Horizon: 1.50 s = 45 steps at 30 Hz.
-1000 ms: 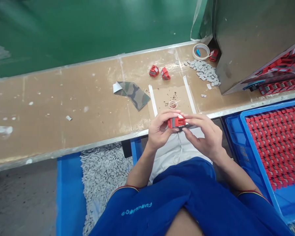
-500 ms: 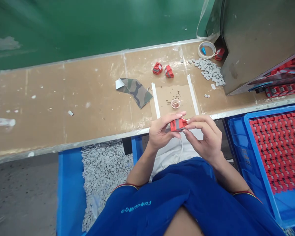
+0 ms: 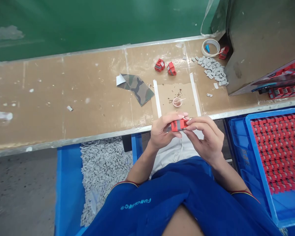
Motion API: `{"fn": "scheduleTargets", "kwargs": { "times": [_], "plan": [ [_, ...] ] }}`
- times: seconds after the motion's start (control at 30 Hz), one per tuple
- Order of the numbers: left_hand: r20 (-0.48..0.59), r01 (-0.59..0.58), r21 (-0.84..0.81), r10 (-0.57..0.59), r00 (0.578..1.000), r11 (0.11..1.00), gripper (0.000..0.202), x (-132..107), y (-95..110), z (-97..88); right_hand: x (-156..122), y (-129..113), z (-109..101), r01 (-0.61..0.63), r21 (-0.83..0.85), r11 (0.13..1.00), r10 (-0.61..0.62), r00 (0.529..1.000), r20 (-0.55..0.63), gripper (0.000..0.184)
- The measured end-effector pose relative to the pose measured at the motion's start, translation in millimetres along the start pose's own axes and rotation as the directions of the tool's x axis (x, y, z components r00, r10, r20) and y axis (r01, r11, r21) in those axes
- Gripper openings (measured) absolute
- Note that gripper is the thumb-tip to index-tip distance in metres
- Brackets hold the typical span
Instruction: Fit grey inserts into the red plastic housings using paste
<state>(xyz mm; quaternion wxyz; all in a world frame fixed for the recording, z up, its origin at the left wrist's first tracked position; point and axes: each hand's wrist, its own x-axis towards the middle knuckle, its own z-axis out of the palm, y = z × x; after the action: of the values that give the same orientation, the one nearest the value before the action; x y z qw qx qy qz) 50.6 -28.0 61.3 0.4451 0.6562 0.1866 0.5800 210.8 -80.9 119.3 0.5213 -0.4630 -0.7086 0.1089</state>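
Note:
Both hands are raised over the front edge of the bench. Between them, a small red plastic block with a grey band is pinched in the fingers of my left hand and my right hand. Its underside is hidden by my fingers. Farther back on the bench lie two similar red blocks. A small dish stands on a cardboard sheet just beyond my hands.
A loose pile of grey pieces and a tape roll lie at the back right of the bench. A camouflage-patterned sheet lies at centre. Below the bench are a blue crate of red blocks and a blue bin of grey pieces.
The red block has turned slightly in my fingers, with its grey band now more visible. My hands have stayed close together, and the view has drifted a little.

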Motion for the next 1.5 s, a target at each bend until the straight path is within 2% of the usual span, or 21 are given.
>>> {"fn": "scheduleTargets", "kwargs": {
  "times": [0.2,0.33,0.43,0.53,0.63,0.73,0.9,1.07,1.3,1.5],
  "plan": [
    [-0.019,-0.041,0.164,0.044,0.999,0.986,0.057,-1.3,-1.5,-2.4,4.3,-0.7,0.2,-0.174,0.058,0.983,0.171,0.984,0.05,0.01],
    [-0.01,-0.075,0.198,0.078,0.997,0.977,0.055,-0.9,-3.7,-3.3,4.4,2.2,2.7,-0.176,0.064,0.982,0.172,0.983,0.06,0.011],
    [-0.019,-0.055,0.124,0.058,0.998,0.991,0.051,-1.6,-5.0,-2.2,4.9,6.2,4.8,-0.062,0.037,0.997,0.06,0.997,0.043,0.011],
    [-0.019,0.016,-0.035,-0.017,1.0,0.999,0.042,-2.0,-5.4,-0.2,5.1,9.9,7.1,0.036,0.006,0.999,-0.036,0.999,0.005,0.01],
    [-0.037,0.11,-0.157,-0.117,0.992,0.982,0.036,-2.6,-5.3,2.3,3.5,12.1,9.3,0.01,0.014,1.0,-0.009,0.998,-0.06,0.015],
    [-0.048,0.133,-0.246,-0.149,0.988,0.96,0.035,-4.8,-5.6,5.4,0.8,11.9,12.0,-0.009,0.058,0.998,0.013,0.997,-0.075,0.02],
    [-0.051,0.235,-0.264,-0.257,0.965,0.935,0.043,-7.9,-4.7,10.3,-2.2,8.8,16.9,0.002,0.081,0.997,0.006,0.995,-0.101,0.019],
    [-0.02,0.215,-0.316,-0.233,0.972,0.924,0.036,-7.4,-3.3,13.5,-3.4,10.0,17.1,0.026,0.093,0.995,-0.014,0.992,-0.123,0.022],
    [-0.005,0.322,-0.329,-0.343,0.939,0.888,0.048,-10.9,-1.7,16.8,-2.0,13.4,13.1,0.014,0.01,1.0,-0.014,1.0,-0.006,0.043],
    [0.023,0.369,-0.407,-0.394,0.919,0.836,0.049,-11.0,-5.2,14.7,-3.5,18.6,11.8,0.029,-0.058,0.998,-0.025,0.997,0.069,0.05]
  ]
}}
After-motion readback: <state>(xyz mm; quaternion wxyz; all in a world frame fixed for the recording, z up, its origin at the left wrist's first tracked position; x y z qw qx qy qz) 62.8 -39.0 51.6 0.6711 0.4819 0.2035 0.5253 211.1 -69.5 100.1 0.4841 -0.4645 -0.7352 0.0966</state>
